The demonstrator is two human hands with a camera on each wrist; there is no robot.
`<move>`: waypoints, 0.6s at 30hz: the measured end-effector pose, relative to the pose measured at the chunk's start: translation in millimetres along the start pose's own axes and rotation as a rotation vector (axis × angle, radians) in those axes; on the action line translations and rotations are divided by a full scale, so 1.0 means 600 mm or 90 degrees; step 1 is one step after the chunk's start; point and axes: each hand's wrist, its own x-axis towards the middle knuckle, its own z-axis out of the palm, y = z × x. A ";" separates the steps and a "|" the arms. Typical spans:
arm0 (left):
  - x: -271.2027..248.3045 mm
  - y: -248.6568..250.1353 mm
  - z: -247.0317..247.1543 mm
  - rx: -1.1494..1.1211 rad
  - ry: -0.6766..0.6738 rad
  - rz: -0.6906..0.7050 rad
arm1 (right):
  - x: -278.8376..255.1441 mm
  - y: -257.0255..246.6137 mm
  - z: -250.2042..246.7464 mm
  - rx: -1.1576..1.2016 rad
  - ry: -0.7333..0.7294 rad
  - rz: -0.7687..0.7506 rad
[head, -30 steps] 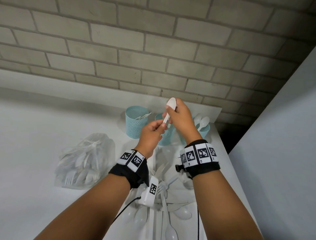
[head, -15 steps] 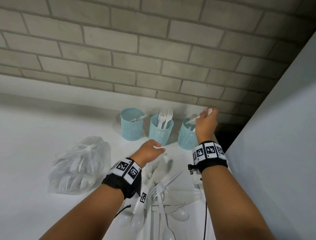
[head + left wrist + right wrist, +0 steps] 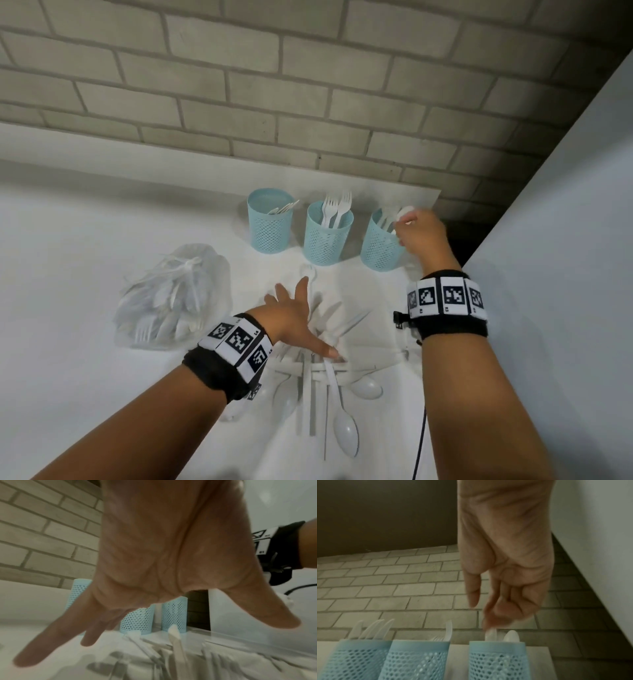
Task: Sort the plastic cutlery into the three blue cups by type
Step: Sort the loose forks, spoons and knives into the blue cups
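Three blue mesh cups stand in a row by the brick wall: the left cup (image 3: 270, 229) holds knives, the middle cup (image 3: 327, 240) forks, the right cup (image 3: 380, 245) spoons. My right hand (image 3: 409, 226) hovers over the right cup (image 3: 496, 658) and pinches the bowl end of a white spoon (image 3: 406, 212) whose handle is down inside it; the right wrist view shows my fingertips (image 3: 488, 623) on the spoon (image 3: 490, 633). My left hand (image 3: 308, 315) is spread wide and holds nothing, low over the loose cutlery pile (image 3: 325, 373), thumb touching it.
A tied clear bag of more cutlery (image 3: 171, 301) lies left of the pile. A white panel (image 3: 565, 257) rises close along the right side of the table (image 3: 85, 257). Behind the cups is the brick wall (image 3: 308, 102).
My right hand carried the spoon from the middle to the right cup and lowered it in. My left hand let go of it, dropped to the pile and spread its fingers.
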 end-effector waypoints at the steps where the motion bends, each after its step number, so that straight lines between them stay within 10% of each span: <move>1: -0.005 0.000 0.008 0.016 -0.012 0.001 | -0.010 0.008 -0.004 -0.051 -0.081 0.029; 10: -0.026 0.006 0.075 0.086 -0.062 -0.025 | -0.104 0.084 0.004 -0.457 -0.489 0.172; 18: -0.025 0.010 0.085 0.057 0.072 -0.069 | -0.182 0.092 0.028 -0.414 -0.515 0.177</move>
